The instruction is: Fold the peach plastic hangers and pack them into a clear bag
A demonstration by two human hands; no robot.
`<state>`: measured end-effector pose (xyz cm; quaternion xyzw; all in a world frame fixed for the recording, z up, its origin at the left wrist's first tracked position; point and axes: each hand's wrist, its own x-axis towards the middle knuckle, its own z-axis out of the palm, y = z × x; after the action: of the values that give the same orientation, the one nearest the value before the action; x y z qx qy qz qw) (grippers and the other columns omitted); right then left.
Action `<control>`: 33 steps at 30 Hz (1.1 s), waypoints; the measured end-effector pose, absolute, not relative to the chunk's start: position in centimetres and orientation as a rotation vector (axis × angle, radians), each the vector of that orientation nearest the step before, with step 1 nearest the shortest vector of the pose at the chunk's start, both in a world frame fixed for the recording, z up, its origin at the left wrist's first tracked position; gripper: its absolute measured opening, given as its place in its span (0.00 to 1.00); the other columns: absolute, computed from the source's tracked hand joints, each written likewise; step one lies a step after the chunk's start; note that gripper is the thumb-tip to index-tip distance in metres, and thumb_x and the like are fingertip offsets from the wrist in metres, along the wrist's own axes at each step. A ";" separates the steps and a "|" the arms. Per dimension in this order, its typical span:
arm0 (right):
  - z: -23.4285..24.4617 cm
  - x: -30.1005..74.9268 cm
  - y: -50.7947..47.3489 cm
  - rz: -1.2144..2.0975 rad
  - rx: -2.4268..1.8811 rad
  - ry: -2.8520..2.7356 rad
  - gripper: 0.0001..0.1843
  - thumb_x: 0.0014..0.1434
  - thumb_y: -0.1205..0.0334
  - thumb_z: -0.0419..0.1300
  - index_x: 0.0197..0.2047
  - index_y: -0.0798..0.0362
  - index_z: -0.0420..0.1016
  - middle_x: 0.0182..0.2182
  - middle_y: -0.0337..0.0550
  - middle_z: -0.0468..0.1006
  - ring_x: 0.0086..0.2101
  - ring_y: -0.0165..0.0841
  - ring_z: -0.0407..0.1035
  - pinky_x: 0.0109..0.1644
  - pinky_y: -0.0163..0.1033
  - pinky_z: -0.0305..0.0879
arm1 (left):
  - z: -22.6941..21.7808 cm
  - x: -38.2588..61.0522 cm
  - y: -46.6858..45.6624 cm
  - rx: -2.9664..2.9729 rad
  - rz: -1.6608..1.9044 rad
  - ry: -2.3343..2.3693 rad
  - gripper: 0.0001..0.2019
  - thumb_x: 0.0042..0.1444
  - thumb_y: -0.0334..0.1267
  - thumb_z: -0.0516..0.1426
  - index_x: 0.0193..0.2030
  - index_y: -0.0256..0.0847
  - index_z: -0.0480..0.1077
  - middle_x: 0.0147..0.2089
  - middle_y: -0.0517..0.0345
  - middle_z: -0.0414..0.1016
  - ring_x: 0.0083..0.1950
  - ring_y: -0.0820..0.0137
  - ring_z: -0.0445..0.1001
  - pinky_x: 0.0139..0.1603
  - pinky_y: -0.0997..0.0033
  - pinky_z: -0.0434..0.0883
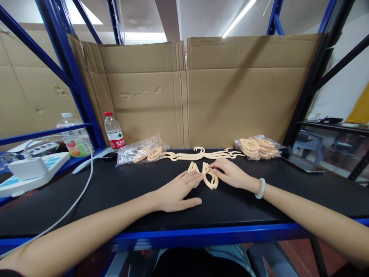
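Two folded cream plastic hangers lie side by side at the middle of the black tabletop. My left hand (180,192) rests with its fingers stretched out over the left folded hanger (192,167), partly hiding it; its thumb points off to the right. Bent fingers of my right hand (230,173) pinch the upper right edge of the right folded hanger (212,181). Just behind them, opened-out cream hangers (198,155) with a hook on top are laid in a wide row.
Clear plastic bags of folded hangers lie at the back left (144,150) and back right (258,147). A red-capped water bottle (113,130) stands before the cardboard wall (245,88). At the left are a power strip (54,165) and white cable (83,192); a phone (302,163) lies right.
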<state>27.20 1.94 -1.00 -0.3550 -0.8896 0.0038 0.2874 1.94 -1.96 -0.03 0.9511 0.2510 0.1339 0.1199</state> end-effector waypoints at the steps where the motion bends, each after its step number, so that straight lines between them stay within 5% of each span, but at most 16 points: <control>1: -0.9 27.3 2.0 -0.002 -0.961 -2.350 0.13 0.63 0.63 0.49 0.43 0.54 0.74 0.37 0.48 0.75 0.41 0.38 0.66 0.47 0.44 0.62 | 0.0 1.9 -1.9 2.786 0.430 0.744 0.31 0.60 0.48 0.52 0.67 0.42 0.50 0.68 0.47 0.53 0.68 0.56 0.50 0.67 0.48 0.45; 8: -0.6 29.6 3.8 0.127 -1.299 -2.411 0.10 0.57 0.65 0.53 0.38 0.57 0.74 0.24 0.41 0.72 0.25 0.31 0.64 0.32 0.36 0.59 | 0.2 0.7 0.4 2.801 0.729 1.021 0.17 0.60 0.38 0.50 0.55 0.40 0.66 0.51 0.47 0.71 0.52 0.60 0.68 0.54 0.58 0.65; 12: -0.6 30.5 4.2 0.124 -1.381 -2.480 0.13 0.57 0.64 0.54 0.44 0.57 0.72 0.23 0.39 0.70 0.25 0.31 0.63 0.31 0.35 0.57 | 0.4 -0.7 1.7 2.865 0.505 1.150 0.14 0.58 0.32 0.49 0.49 0.38 0.69 0.47 0.47 0.71 0.51 0.59 0.68 0.53 0.59 0.65; 33: -0.4 30.2 3.8 0.101 -1.434 -2.507 0.13 0.60 0.63 0.52 0.47 0.58 0.69 0.24 0.40 0.70 0.26 0.32 0.63 0.32 0.35 0.56 | 1.0 -1.2 1.6 3.008 0.233 1.170 0.15 0.61 0.35 0.48 0.53 0.39 0.67 0.50 0.48 0.67 0.51 0.62 0.67 0.54 0.63 0.66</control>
<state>30.16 3.81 -0.41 -0.4922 -0.8607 0.0346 0.1255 -1.21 1.63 0.95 0.9285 0.3612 0.0718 -0.0472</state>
